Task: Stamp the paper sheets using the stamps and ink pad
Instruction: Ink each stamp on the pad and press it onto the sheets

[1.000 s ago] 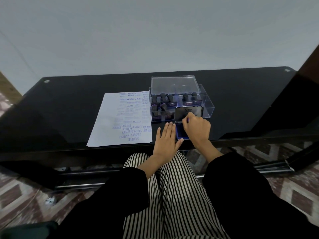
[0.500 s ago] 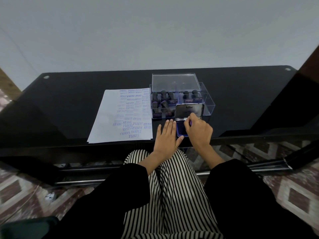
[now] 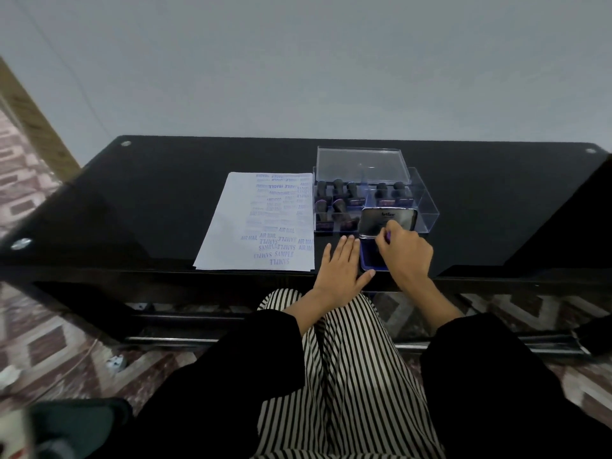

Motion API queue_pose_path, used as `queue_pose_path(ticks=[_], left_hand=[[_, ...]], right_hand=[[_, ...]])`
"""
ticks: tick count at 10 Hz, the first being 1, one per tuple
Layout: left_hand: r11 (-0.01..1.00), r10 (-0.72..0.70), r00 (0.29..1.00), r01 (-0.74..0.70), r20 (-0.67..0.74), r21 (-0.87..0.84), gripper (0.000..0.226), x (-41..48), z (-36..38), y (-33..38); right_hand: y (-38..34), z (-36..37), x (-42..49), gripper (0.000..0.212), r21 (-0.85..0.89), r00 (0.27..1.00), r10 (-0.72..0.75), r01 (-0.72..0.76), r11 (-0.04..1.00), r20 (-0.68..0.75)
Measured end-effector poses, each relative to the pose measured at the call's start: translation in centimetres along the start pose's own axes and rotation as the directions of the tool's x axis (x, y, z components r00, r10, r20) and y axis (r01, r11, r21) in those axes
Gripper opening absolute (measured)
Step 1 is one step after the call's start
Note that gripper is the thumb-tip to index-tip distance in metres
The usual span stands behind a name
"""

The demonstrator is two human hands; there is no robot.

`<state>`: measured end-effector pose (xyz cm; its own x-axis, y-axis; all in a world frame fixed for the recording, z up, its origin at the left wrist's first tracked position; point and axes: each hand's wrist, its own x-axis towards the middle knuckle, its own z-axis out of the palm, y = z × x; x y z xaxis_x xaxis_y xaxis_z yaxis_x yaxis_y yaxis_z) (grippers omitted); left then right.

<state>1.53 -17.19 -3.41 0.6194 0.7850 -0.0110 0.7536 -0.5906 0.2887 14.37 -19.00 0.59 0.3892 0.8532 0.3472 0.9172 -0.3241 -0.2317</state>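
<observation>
A white paper sheet [image 3: 255, 223] covered in blue stamp marks lies on the black glass table [image 3: 149, 207]. To its right stands a clear plastic box [image 3: 427, 210] holding several dark-handled stamps [image 3: 337, 190]. In front of the box sits the blue ink pad [image 3: 367, 260] with its dark lid [image 3: 374, 223] raised. My right hand [image 3: 405, 253] hovers over the pad and pinches a small purple stamp, mostly hidden by the fingers. My left hand [image 3: 341, 266] rests flat on the table just left of the pad, fingers straight.
The box's clear lid [image 3: 361, 164] stands up behind the stamps. The table's front edge runs just below my hands, and my striped lap is under it. A grey wall rises behind the table.
My hands have hardly moved. The right hand with the stamp stays over the ink pad; the view has shifted slightly.
</observation>
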Motion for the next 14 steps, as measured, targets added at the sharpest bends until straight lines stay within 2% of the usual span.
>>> queue_pose_path(ticks=[1, 2, 3, 4, 5, 6, 7, 8, 9, 11, 12, 14], left_hand=[[0.982, 0.014, 1.000, -0.014, 0.000, -0.188, 0.070, -0.3, -1.6, -0.6], [0.952, 0.023, 0.983, -0.077, -0.181, -0.297, 0.052, -1.4, -3.8, -2.2], [0.928, -0.011, 0.948, -0.109, -0.318, -0.356, 0.035, -3.1, -6.1, -5.6], [0.917, -0.116, 0.895, -0.070, -0.430, -0.393, 0.032, -4.5, -7.7, -10.5], [0.922, -0.238, 0.847, 0.043, -0.476, -0.384, 0.035, -5.5, -9.2, -15.0], [0.935, -0.301, 0.839, 0.167, -0.453, -0.312, 0.036, -5.6, -9.9, -18.3], [0.933, -0.351, 0.868, 0.294, -0.351, -0.207, 0.040, -5.1, -9.6, -20.2], [0.929, -0.370, 0.892, 0.357, -0.260, -0.100, 0.042, -4.8, -8.6, -21.1], [0.927, -0.376, 0.906, 0.371, -0.194, -0.060, 0.045, -4.8, -7.5, -21.3], [0.926, -0.374, 0.914, 0.377, -0.160, -0.009, 0.049, -5.1, -5.8, -21.7], [0.927, -0.371, 0.914, 0.376, -0.165, -0.003, 0.049, -5.1, -5.8, -21.7], [0.928, -0.369, 0.914, 0.372, -0.169, -0.015, 0.049, -5.1, -5.7, -21.7]], right_hand=[[-0.6, -1.2, 0.3, 0.027, 0.044, 0.999, 0.045, -0.044, 0.998, -0.015], [-2.6, -2.4, 0.6, 0.030, 0.153, 0.994, 0.047, -0.032, 0.988, -0.095], [-5.3, -3.2, 1.6, 0.035, 0.280, 0.996, 0.043, -0.020, 0.960, -0.078], [-8.7, -3.1, 2.8, 0.038, 0.385, 0.999, 0.014, -0.029, 0.923, 0.042], [-12.3, -2.2, 3.5, 0.042, 0.420, 0.975, -0.094, 0.000, 0.907, 0.203], [-15.7, -0.7, 4.0, 0.040, 0.418, 0.908, -0.179, 0.005, 0.909, 0.378], [-18.4, 1.0, 4.2, 0.027, 0.504, 0.813, -0.274, -0.027, 0.863, 0.513], [-20.2, 2.3, 4.2, 0.017, 0.484, 0.783, -0.361, 0.088, 0.871, 0.507], [-21.4, 3.3, 4.0, 0.024, 0.421, 0.770, -0.406, 0.197, 0.885, 0.493], [-22.6, 4.3, 3.8, 0.022, 0.292, 0.745, -0.444, 0.338, 0.895, 0.497], [-22.8, 4.3, 3.8, 0.030, 0.258, 0.752, -0.445, 0.362, 0.895, 0.486], [-23.0, 4.6, 3.5, 0.021, 0.227, 0.773, -0.425, 0.359, 0.905, 0.472]])
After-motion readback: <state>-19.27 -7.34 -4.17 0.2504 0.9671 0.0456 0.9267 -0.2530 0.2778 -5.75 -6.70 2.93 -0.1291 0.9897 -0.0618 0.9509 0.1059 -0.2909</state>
